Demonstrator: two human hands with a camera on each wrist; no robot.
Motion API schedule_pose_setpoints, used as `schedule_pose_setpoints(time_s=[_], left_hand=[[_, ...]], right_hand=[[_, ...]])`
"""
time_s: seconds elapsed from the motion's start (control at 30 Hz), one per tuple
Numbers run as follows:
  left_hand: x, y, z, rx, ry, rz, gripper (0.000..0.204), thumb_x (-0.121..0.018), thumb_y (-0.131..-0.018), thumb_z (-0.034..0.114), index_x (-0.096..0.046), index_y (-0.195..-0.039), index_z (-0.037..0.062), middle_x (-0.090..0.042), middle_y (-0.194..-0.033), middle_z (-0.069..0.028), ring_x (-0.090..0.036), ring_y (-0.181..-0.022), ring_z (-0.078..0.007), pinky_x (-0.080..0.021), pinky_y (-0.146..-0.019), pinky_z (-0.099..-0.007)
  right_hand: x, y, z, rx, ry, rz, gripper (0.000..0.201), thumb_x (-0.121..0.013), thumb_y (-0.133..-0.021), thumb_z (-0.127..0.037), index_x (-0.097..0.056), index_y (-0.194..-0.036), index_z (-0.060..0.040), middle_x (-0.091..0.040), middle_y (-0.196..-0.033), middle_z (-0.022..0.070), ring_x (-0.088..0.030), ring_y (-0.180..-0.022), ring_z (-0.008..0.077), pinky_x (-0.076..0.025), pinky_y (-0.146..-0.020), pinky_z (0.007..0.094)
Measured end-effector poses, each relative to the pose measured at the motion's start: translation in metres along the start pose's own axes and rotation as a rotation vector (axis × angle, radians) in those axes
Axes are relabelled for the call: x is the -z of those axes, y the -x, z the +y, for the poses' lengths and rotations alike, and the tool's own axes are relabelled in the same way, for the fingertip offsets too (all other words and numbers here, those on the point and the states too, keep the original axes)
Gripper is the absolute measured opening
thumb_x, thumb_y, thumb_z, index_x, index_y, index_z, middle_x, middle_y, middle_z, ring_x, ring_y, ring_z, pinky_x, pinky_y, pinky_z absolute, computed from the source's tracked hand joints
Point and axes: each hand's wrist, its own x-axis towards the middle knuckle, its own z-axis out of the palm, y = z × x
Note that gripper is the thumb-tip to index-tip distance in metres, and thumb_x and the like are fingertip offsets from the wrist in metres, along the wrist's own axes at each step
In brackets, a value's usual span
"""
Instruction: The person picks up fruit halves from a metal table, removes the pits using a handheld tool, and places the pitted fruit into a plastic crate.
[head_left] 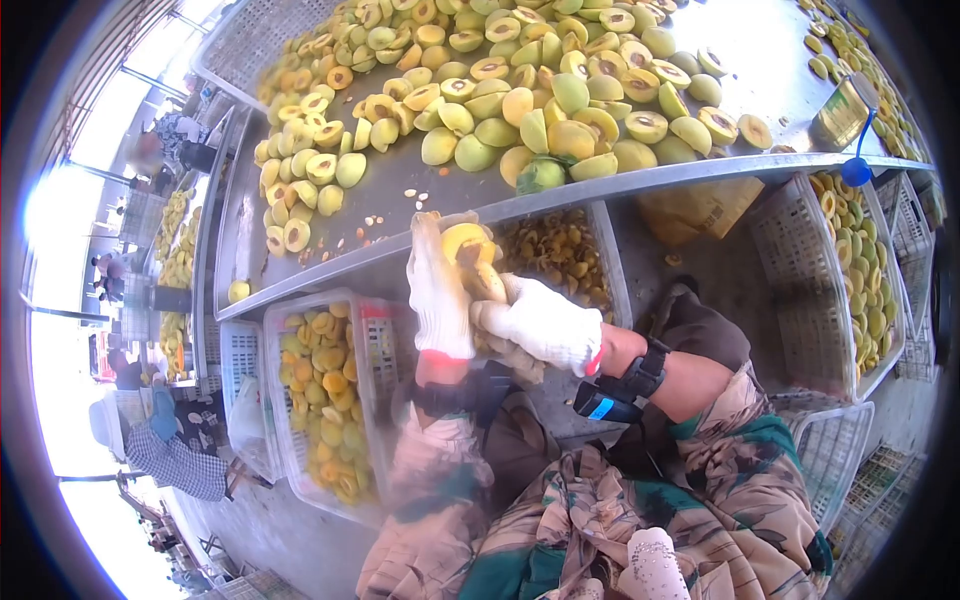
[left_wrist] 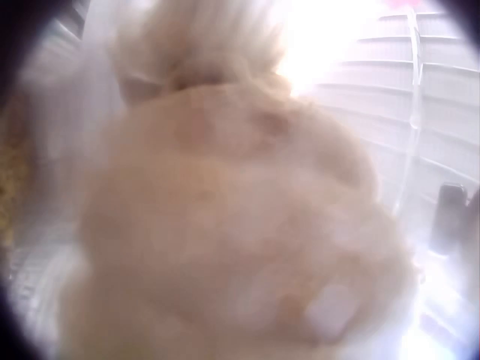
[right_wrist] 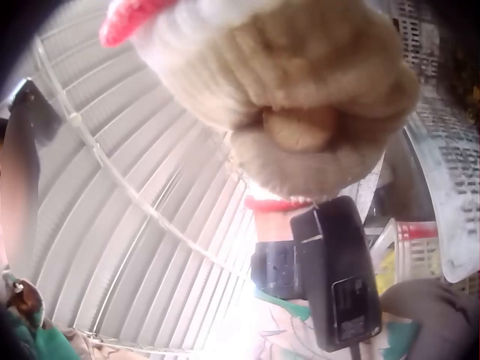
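Note:
In the head view both hands wear white knit gloves and meet just under the metal table's front edge (head_left: 600, 190). My left hand (head_left: 440, 290) points upward and grips a yellow fruit (head_left: 465, 243) at its fingertips. My right hand (head_left: 540, 322) comes in from the right with its fingers curled against the fruit's lower side. In the right wrist view that right hand (right_wrist: 300, 97) is a fist closed round a small tan object (right_wrist: 300, 129); what it is cannot be made out. The left wrist view is filled by the blurred back of the left glove (left_wrist: 225, 225).
Several halved yellow-green fruits (head_left: 520, 90) and loose pits cover the table top. A crate of orange halves (head_left: 330, 400) stands below at the left, a crate of scraps (head_left: 565, 250) behind the hands, more crates (head_left: 850, 270) at the right. A tin can (head_left: 840, 115) stands at the table's right. People stand far left.

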Motion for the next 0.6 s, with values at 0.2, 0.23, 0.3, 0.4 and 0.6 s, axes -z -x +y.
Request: schedule_pose_setpoints(time_s=[0.2, 0.23, 0.3, 0.4, 0.6], left_hand=[[0.005, -0.002, 0.008, -0.052, -0.206, 0.016, 0.060, -0.034, -0.103, 0.047, -0.067, -0.093, -0.0026, -0.068, -0.079, -0.0114, -0.063, -0.074, -0.0197, -0.051, -0.070, -0.0304], [0.005, -0.001, 0.009, -0.072, -0.236, 0.034, 0.061, -0.033, -0.103, 0.047, -0.067, -0.093, -0.0024, -0.068, -0.080, -0.0112, -0.064, -0.075, -0.0197, -0.051, -0.071, -0.0301], [0.002, 0.001, 0.008, -0.115, -0.291, 0.074, 0.061, -0.033, -0.103, 0.047, -0.068, -0.092, -0.0022, -0.068, -0.081, -0.0107, -0.064, -0.075, -0.0197, -0.051, -0.072, -0.0296], [-0.003, 0.004, 0.000, -0.225, -0.292, 0.131, 0.062, -0.032, -0.104, 0.048, -0.067, -0.094, -0.0022, -0.069, -0.084, -0.0100, -0.064, -0.076, -0.0193, -0.050, -0.073, -0.0288], [0.003, -0.001, 0.000, -0.024, 0.048, -0.163, 0.060, -0.036, -0.103, 0.052, -0.064, -0.096, -0.0008, -0.064, -0.079, -0.0119, -0.063, -0.073, -0.0218, -0.053, -0.068, -0.0321]], right_hand=[[0.016, 0.005, -0.005, -0.141, -0.209, -0.205, 0.017, -0.060, -0.093, -0.026, -0.054, -0.093, -0.0105, -0.049, -0.065, -0.0035, -0.044, -0.043, 0.0074, -0.037, -0.038, 0.0247], [0.012, 0.009, -0.010, -0.142, -0.131, -0.167, 0.018, -0.060, -0.094, -0.027, -0.054, -0.091, -0.0101, -0.048, -0.064, -0.0039, -0.044, -0.044, 0.0070, -0.036, -0.039, 0.0236], [0.006, 0.009, -0.011, -0.115, 0.007, -0.084, 0.019, -0.060, -0.094, -0.027, -0.055, -0.090, -0.0097, -0.048, -0.062, -0.0040, -0.044, -0.045, 0.0066, -0.036, -0.040, 0.0227], [0.002, 0.006, -0.006, -0.093, 0.006, -0.053, 0.018, -0.060, -0.094, -0.026, -0.054, -0.091, -0.0096, -0.049, -0.063, -0.0031, -0.045, -0.045, 0.0070, -0.037, -0.039, 0.0233], [0.006, 0.011, -0.017, -0.147, 0.068, -0.069, 0.018, -0.061, -0.092, -0.026, -0.056, -0.096, -0.0091, -0.053, -0.068, -0.0015, -0.048, -0.048, 0.0082, -0.040, -0.042, 0.0238]])
